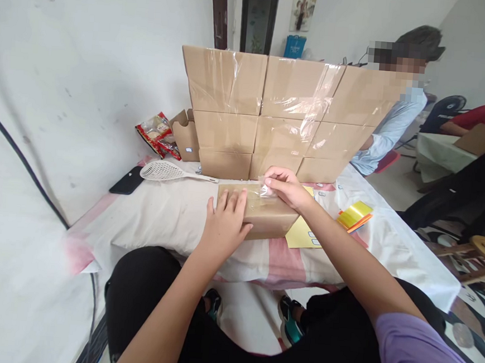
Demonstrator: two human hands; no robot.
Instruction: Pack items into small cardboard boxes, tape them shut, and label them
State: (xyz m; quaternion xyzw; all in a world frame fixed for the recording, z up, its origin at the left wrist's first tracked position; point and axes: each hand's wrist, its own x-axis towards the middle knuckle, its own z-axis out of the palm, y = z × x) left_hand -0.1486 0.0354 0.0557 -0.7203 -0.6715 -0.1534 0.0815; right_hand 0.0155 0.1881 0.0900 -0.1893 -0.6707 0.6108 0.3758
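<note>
A closed cardboard box (273, 220) lies on the cloth-covered table in front of me. My left hand (228, 214) rests flat on the left part of its top, fingers spread. Over the right part of the top, my right hand (286, 186) pinches a piece of clear tape (267, 190) between thumb and fingers. Part of the tape seems to lie against the box top; its exact extent is hard to make out. A yellow sheet (303, 236) with small blue-edged labels lies partly under the box's right side.
Stacked cardboard boxes (229, 133) under clear film stand right behind. To the left are a white slotted spatula (163, 171), a black phone (127, 180), a small open carton (187, 138) and red packets (156, 130). A yellow tape roll or pad (355, 214) lies right. A person (398, 121) sits beyond.
</note>
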